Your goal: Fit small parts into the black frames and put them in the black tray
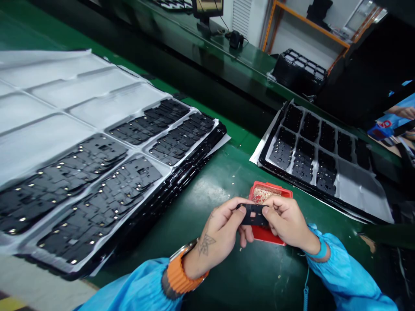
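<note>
A small black plate (253, 214) with square cut-outs is held level between my two hands. My left hand (223, 224) pinches its left end between thumb and fingers, and my right hand (287, 220) grips the right end the same way. Beneath the plate lies a red box (275, 187) with small pale pieces at its far end; my hands hide part of it. On the left, a large stacked tray (194, 162) holds rows of overlapping black plates in several compartments. A second tray (359, 183) at the right holds similar black plates.
A black crate (300, 71) sits on the far green bench (253, 60), near a monitor (207, 7). At the right edge another person's hand (402, 112) shows. Small bits are scattered on the green table (214, 181). A blue coiled cord (305, 293) hangs by my right sleeve.
</note>
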`<state>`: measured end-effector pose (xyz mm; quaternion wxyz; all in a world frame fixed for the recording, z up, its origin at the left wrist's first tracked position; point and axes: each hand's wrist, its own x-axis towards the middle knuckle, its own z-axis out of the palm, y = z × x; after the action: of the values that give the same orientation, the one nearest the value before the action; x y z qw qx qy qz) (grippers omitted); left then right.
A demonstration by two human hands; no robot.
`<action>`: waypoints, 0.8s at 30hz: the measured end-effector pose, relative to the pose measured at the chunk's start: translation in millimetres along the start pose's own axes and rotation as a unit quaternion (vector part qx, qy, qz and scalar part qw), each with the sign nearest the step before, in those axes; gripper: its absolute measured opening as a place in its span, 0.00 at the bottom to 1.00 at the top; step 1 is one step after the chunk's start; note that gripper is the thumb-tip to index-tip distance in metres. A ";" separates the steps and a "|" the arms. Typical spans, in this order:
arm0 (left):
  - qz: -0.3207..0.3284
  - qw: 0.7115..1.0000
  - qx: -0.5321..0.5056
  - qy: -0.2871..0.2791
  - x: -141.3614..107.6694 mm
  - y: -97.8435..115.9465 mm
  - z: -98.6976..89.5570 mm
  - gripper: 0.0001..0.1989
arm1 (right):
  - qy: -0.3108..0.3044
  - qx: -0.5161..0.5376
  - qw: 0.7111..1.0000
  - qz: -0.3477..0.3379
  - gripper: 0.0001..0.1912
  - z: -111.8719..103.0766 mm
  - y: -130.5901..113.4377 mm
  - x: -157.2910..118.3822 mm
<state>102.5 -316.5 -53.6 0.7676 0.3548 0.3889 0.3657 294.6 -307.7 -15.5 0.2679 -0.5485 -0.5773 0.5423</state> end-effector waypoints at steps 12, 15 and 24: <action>0.063 0.996 0.008 0.067 2.4 3.5 -2.0 0.30 | -0.086 0.136 0.987 0.027 0.19 0.8 -5.0 2.9; 0.094 0.990 0.048 0.089 3.1 2.4 -2.0 0.30 | -0.083 0.146 0.985 0.024 0.21 2.5 -5.3 4.4; 0.265 0.904 0.312 0.123 0.3 8.8 5.3 0.15 | -0.074 -0.219 0.969 -0.090 0.15 -23.9 8.4 -2.8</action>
<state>104.7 -313.4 -44.1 0.4383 0.6185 0.4659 0.4563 319.9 -303.9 -16.0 0.1458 -0.4974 -0.7473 0.4157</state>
